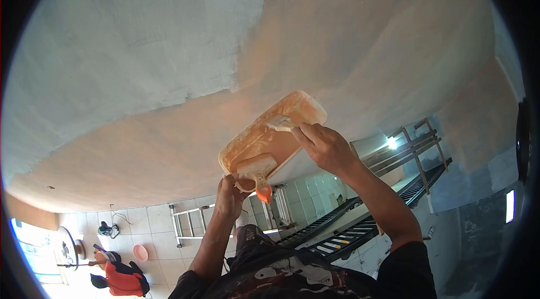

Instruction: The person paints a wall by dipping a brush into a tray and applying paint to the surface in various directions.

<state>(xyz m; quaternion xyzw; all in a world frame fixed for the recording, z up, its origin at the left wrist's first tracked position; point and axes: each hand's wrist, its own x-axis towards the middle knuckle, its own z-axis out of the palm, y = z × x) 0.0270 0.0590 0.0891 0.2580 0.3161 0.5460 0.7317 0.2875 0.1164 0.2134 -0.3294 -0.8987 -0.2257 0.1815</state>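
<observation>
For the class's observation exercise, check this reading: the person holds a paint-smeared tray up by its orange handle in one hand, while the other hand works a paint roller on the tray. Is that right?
Not quite. In the head view, the left hand does hold the tray up by its orange handle, but the right hand works a flat brush on it, not a roller.

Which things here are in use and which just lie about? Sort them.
In use: tray held by left hand; scraper in right hand; plastered wall.
Lying about: pink bowl; ladder; scaffold planks.
</observation>
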